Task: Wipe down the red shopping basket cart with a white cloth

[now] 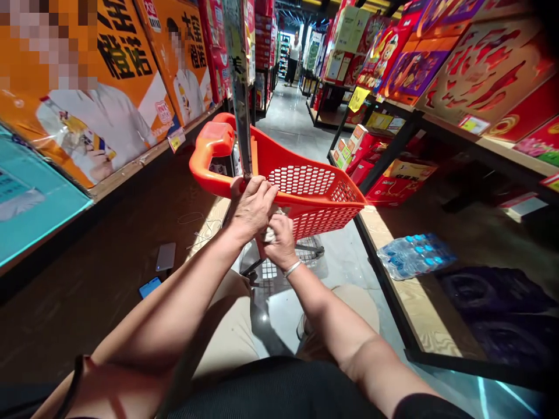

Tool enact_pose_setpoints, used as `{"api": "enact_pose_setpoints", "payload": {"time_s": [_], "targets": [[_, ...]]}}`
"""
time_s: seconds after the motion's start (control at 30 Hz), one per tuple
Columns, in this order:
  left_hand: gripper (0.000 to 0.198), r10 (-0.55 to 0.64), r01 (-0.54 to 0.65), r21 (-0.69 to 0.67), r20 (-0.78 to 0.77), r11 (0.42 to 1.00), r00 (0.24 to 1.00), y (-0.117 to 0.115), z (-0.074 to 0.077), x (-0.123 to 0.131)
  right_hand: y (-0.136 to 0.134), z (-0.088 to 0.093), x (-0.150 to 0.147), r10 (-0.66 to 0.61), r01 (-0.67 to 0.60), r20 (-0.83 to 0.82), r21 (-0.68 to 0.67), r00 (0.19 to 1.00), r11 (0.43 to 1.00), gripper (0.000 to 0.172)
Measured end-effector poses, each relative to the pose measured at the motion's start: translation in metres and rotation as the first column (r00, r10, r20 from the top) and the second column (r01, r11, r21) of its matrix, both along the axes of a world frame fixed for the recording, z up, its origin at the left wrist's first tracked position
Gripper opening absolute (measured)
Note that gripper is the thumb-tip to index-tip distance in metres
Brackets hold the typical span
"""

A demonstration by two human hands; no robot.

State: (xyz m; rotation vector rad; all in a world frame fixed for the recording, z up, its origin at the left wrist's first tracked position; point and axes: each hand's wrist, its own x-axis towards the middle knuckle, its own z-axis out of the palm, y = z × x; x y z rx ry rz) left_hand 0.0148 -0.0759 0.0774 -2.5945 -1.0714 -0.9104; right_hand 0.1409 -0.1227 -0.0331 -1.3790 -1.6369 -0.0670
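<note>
In front of me stands an orange plastic shopping basket [301, 180] with honeycomb holes, on a wheeled frame. My left hand [254, 205] is wrapped over the basket's near rim, right by the lower end of a scuffed metal pole [241, 99] that rises upright past it. Just below and to the right, my right hand [282, 235] is closed on a crumpled whitish cloth [269, 234], pressed against the outer side of the basket. The cloth is mostly hidden by the fingers. An orange looped handle [205, 157] sticks out at the basket's left end.
Shelves with boxed drinks [131, 87] flank the left side, and gift boxes [484, 75] the right. Shrink-wrapped water bottles [414, 256] lie on the low right shelf. A white power bank-like slab [166, 256] and phone [150, 287] rest at left. Down the aisle stands a person [294, 58].
</note>
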Motion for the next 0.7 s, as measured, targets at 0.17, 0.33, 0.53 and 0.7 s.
{"api": "enact_pose_setpoints", "payload": {"time_s": [0.17, 0.33, 0.53, 0.7], "targets": [[0.039, -0.017, 0.019, -0.088, 0.023, 0.996, 1.0, 0.0, 0.0, 0.0, -0.01, -0.024, 0.003, 0.158, -0.123, 0.2, -0.177, 0.967, 0.976, 0.027], [0.046, -0.025, 0.026, -0.089, 0.009, 0.996, 1.0, 0.003, -0.001, 0.0, -0.028, -0.077, 0.022, 0.275, -0.158, 0.309, -0.355, 0.911, 0.922, 0.036], [0.042, -0.09, 0.088, -0.059, -0.041, 0.994, 0.995, 0.002, -0.001, -0.013, -0.027, -0.034, 0.013, 0.122, -0.132, 0.196, 0.035, 0.973, 0.991, 0.035], [0.032, -0.025, -0.012, 0.158, 0.232, 0.987, 0.972, -0.007, 0.001, -0.04, -0.009, 0.007, 0.003, 0.075, -0.118, 0.212, 0.202, 0.974, 0.972, 0.042]]}}
